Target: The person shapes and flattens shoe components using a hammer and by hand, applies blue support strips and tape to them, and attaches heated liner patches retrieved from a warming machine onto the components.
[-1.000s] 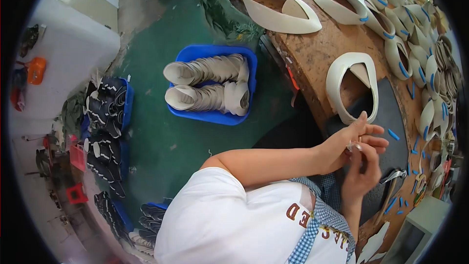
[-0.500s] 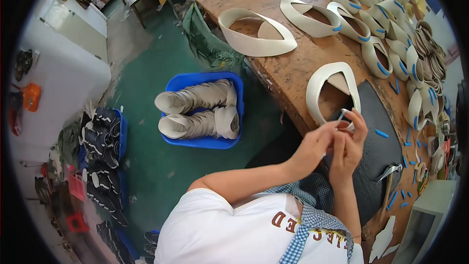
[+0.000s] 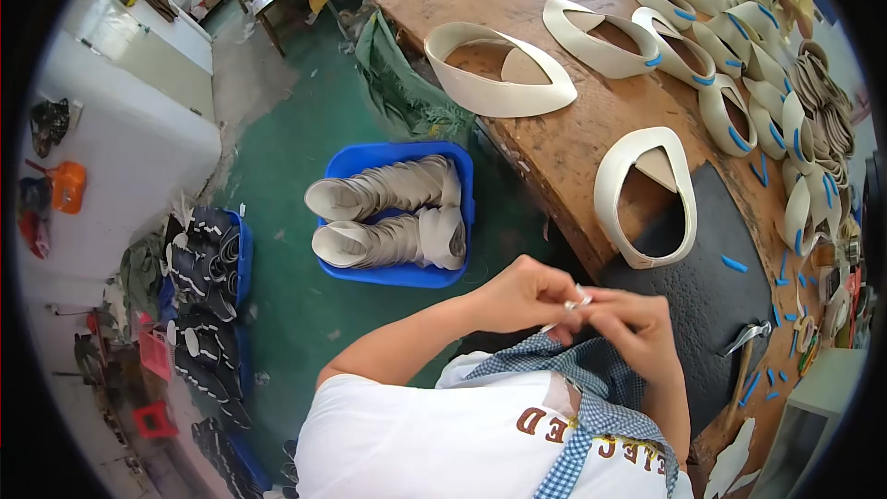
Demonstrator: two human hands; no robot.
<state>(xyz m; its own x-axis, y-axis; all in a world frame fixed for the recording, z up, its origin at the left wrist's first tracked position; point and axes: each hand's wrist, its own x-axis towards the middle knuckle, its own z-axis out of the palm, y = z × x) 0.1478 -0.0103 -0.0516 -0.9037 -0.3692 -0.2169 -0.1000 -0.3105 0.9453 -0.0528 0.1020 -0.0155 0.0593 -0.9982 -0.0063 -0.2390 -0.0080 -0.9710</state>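
Left hand (image 3: 527,294) and right hand (image 3: 642,328) pinch one white piece (image 3: 579,299), grip closed; one tub (image 3: 399,277) holds two stacks (image 3: 393,187).

Left arm (image 3: 402,342) angles inward, right arm (image 3: 667,407) is tucked close to the body, and the left hand (image 3: 519,297) and right hand (image 3: 639,325) are kinda pinching fingertip-to-fingertip.

My fingers (image 3: 625,307) have passage over the black mat (image 3: 707,314) between the cream ring (image 3: 610,199) and hammer (image 3: 742,377); clustered cream pieces (image 3: 763,97) obstruct the far side of the worktop (image 3: 573,148).
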